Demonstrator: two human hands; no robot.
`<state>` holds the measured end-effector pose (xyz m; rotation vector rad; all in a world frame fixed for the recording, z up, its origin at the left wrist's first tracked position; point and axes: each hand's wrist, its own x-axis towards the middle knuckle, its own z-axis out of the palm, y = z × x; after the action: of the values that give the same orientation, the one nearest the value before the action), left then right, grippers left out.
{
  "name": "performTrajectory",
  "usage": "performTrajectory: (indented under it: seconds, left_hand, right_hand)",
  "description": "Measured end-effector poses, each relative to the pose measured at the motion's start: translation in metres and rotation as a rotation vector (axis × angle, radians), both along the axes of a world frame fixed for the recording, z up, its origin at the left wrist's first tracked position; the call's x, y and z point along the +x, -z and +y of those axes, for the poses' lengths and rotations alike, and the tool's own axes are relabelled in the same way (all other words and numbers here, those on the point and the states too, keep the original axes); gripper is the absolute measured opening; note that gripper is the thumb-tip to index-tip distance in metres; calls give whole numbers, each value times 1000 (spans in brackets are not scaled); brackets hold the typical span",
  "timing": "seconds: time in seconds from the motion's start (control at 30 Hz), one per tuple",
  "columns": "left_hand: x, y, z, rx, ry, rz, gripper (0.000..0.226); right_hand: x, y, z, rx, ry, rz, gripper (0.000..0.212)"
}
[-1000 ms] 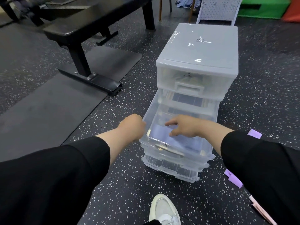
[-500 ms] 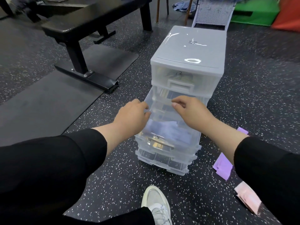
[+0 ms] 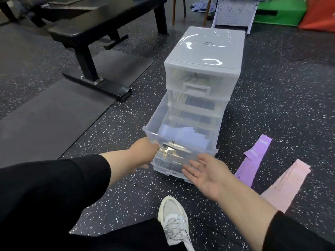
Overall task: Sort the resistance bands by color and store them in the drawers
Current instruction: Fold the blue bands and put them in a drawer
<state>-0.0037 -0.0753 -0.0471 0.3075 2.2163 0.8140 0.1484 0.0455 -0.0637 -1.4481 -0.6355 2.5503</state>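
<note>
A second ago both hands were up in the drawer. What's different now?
The right hand came out of the open drawer and now hangs palm-up, holding nothing, in front of it. The left hand dropped from the drawer's side wall to its front left corner. The drawer is still pulled out with the pale blue bands inside; the purple band and pink band still lie on the floor.

Even, moderately bright indoor light from overhead. White specular glare streaks the glossy top of the drawer unit (image 3: pixel 204 49), and a smaller glint sits on the front of the pulled-out drawer (image 3: pixel 181 138). Shadows on the speckled floor (image 3: pixel 272 109) are soft and short (no hard edges). Wide-angle distortion bows the bench (image 3: pixel 87 31) and the far corners. Slight motion blur softens the left hand (image 3: pixel 145 153) and the right hand (image 3: pixel 203 174); the background is mildly soft.
</note>
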Motion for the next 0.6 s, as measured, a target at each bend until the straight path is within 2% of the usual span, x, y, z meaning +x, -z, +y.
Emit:
performTrajectory:
  seconds: [0.1,0.23,0.43,0.6]
  left_hand:
    - [-3,4,2,89,-33,-118,21]
    - [-9,7,11,161,-97,-170,24]
    - [-20,3,37,261,-92,-103,15]
    - [-37,-2,64,286,-50,-102,21]
  right_hand:
    - [-4,2,3,-54,90,77,37]
    - [-10,2,7,-91,174,167,52]
    - [-24,-6,33,-37,194,274,53]
    - [-41,1,68,50,151,269,64]
